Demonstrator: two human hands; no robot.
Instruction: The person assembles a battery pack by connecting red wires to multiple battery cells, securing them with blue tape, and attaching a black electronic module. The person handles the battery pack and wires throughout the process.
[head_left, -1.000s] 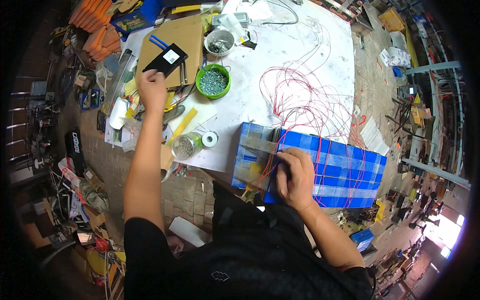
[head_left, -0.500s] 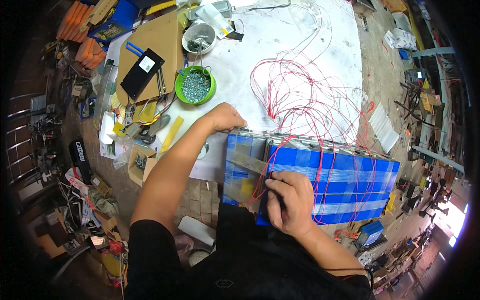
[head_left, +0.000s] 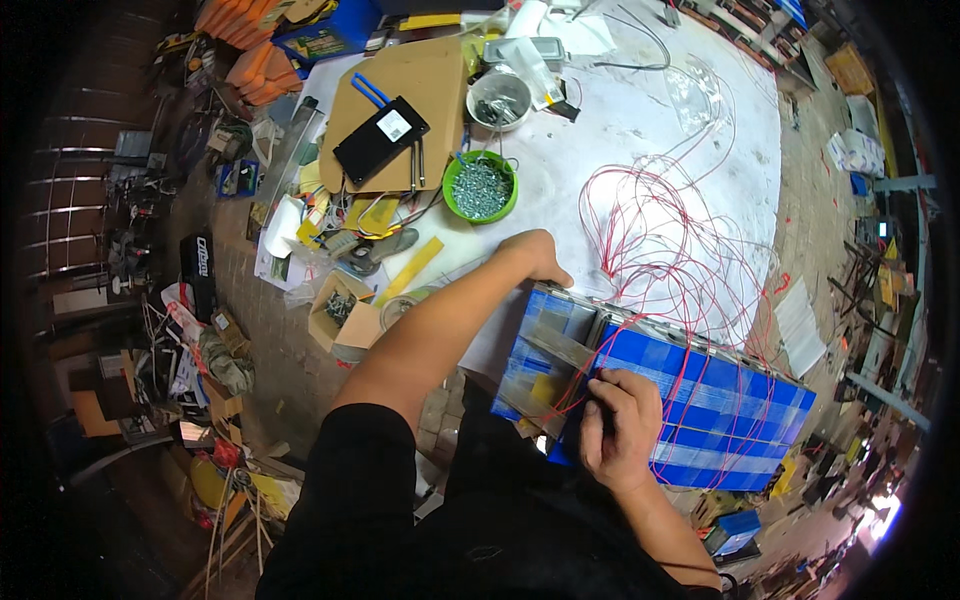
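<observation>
A large battery pack (head_left: pixel 720 405) of blue-wrapped cells, banded with clear tape, lies at the near edge of the white-covered table. Thin red wires (head_left: pixel 655 215) rise from its far edge and loop over the table, and some hang across its blue side. My left hand (head_left: pixel 538 255) is at the pack's far left corner, fingers curled down and partly hidden. My right hand (head_left: pixel 622 425) is closed against the blue side, close to the end of a grey-brown strip (head_left: pixel 556 344). Red wires pass by its fingertips; what it pinches is hidden.
Left of the pack stand a green bowl of screws (head_left: pixel 480 188), a white bowl of metal parts (head_left: pixel 499 100) and a small carton (head_left: pixel 343 312). A black box (head_left: pixel 382 140) lies on cardboard (head_left: pixel 440 75). Clutter covers the floor at left.
The whole view has swung, so the table and pack sit farther right and lower, with the pack more slanted. Both hands keep nearly the same places on the pack.
</observation>
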